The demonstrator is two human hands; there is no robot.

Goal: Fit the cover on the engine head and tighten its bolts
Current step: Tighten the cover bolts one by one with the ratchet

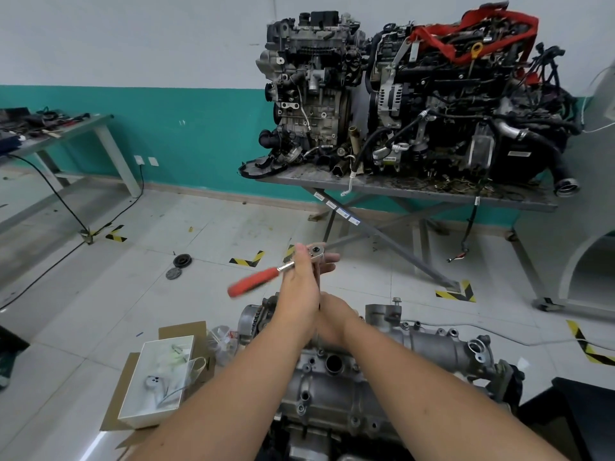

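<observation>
The silver engine head cover (332,390) lies on the engine head in front of me, with several bolts along its edges. A ratchet (315,251) with a red handle (253,283) stands above it on a long extension bar (318,277) that runs straight down. My left hand (299,287) grips the ratchet at its head, fingers wrapped round the far side. Just below, my right hand (334,322) holds the extension bar, partly hidden behind my left wrist. The socket end and the bolt under it are hidden by my hands.
A white box (156,377) on cardboard and a plastic bag (223,344) lie left of the engine. Two engines stand on a metal table (416,191) at the back right. A cluttered workbench (66,128) is far left. A pulley (182,261) lies on the floor.
</observation>
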